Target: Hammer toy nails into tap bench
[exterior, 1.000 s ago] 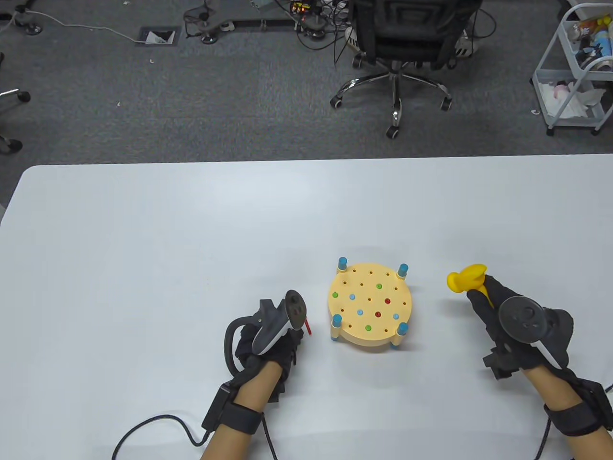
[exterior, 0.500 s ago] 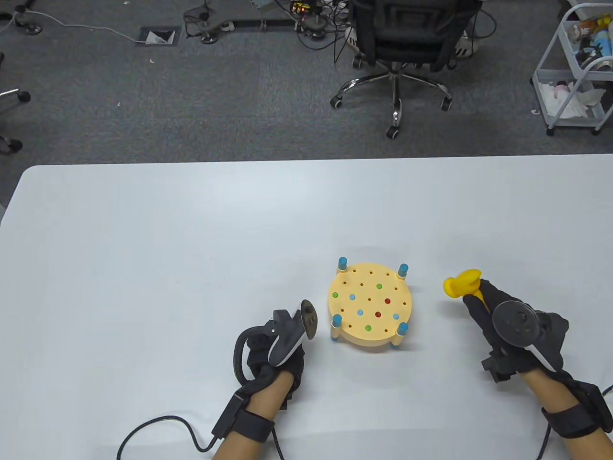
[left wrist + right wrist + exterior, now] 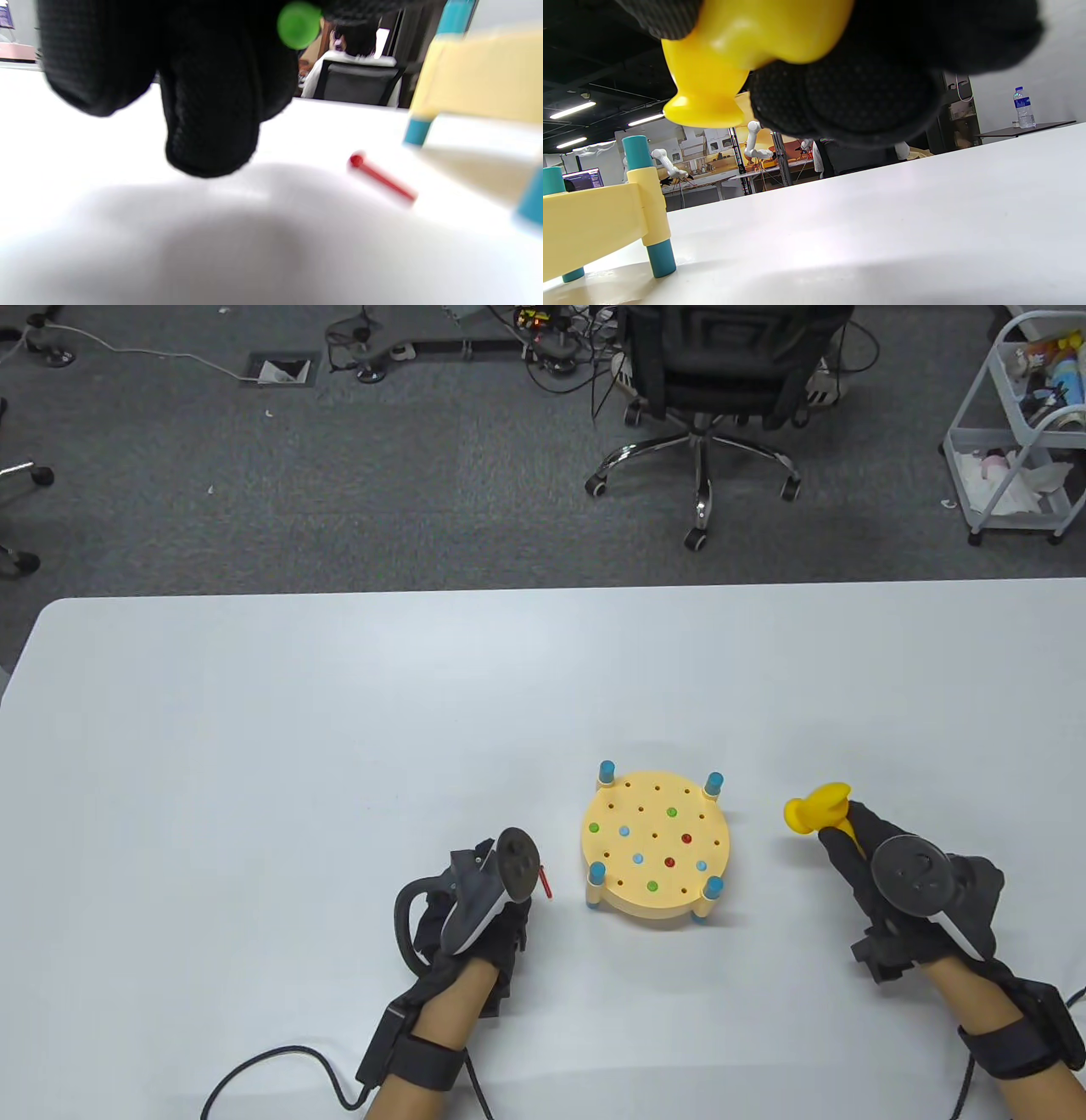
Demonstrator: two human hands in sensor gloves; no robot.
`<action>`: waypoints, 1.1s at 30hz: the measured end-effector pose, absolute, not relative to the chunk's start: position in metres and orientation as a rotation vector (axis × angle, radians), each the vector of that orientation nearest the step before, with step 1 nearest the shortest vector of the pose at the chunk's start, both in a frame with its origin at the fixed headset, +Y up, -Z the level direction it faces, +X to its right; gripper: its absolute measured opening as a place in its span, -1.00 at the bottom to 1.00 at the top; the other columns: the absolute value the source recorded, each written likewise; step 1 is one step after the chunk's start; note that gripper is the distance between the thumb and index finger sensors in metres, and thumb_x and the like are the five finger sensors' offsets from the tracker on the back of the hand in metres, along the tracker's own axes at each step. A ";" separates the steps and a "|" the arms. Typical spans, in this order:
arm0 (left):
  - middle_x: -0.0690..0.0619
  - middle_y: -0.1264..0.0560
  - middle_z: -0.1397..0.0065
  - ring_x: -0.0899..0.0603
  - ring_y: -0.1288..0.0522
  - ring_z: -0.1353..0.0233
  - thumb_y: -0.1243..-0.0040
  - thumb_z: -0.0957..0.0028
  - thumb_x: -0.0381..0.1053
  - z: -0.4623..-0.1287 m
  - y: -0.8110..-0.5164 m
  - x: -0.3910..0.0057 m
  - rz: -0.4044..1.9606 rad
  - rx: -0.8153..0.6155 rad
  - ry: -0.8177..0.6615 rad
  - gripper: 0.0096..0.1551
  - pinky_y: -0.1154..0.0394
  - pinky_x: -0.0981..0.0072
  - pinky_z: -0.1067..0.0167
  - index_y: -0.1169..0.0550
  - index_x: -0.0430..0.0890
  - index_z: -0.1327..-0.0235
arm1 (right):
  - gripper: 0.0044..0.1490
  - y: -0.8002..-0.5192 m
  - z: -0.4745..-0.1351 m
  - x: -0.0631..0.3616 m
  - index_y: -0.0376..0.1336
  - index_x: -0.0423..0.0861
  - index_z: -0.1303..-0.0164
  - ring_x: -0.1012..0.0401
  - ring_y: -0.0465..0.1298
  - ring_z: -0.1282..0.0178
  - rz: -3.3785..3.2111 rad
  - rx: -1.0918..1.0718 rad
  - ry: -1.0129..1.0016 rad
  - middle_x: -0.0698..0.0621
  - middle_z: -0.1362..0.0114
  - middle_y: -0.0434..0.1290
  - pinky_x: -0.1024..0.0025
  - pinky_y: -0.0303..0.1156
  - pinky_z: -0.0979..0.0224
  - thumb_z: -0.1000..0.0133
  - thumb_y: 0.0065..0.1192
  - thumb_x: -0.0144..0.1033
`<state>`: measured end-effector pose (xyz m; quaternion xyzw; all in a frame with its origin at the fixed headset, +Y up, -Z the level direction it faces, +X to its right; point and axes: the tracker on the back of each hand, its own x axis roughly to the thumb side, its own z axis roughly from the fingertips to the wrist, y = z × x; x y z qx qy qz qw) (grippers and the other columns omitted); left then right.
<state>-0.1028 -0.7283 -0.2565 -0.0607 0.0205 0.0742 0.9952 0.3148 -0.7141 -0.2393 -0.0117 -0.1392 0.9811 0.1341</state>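
A: How many things, near first?
B: Two hands. The left hand pinches one green nail; one red nail lies on the worktop beside it.
A: The right?
B: The right hand grips one yellow hammer. One tap bench stands between them, four blue legs.

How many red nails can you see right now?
3: two red nails are pushed into the yellow bench, right of centre; one lies loose on the table beside the left hand. Others may be hidden.
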 end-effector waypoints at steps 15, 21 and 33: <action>-0.04 -0.68 0.35 0.04 -0.62 0.55 -0.15 0.16 0.16 -0.258 -0.660 0.019 0.089 0.126 -0.466 -0.58 -0.58 0.19 0.45 -0.61 0.02 0.12 | -0.11 -0.718 -0.240 0.308 0.37 -0.13 -0.28 0.13 0.68 0.36 2.829 0.043 -0.358 0.01 0.15 0.67 0.33 0.59 0.20 0.02 -0.12 0.21; 0.00 -0.66 0.45 0.04 -0.58 0.63 -0.06 0.14 0.16 -0.279 -0.666 0.064 -0.184 0.053 -0.390 -0.59 -0.56 0.17 0.51 -0.63 0.01 0.18 | -0.11 -0.719 -0.241 0.308 0.37 -0.13 -0.28 0.13 0.68 0.36 2.823 0.064 -0.336 0.02 0.15 0.67 0.33 0.59 0.20 0.02 -0.12 0.22; -0.01 -0.68 0.43 0.03 -0.59 0.62 -0.09 0.13 0.13 -0.295 -0.682 0.081 -0.342 0.002 -0.310 -0.60 -0.57 0.15 0.49 -0.63 0.00 0.17 | -0.11 -0.721 -0.241 0.305 0.37 -0.13 -0.28 0.13 0.68 0.36 2.835 0.095 -0.319 0.02 0.15 0.67 0.33 0.60 0.20 0.02 -0.12 0.22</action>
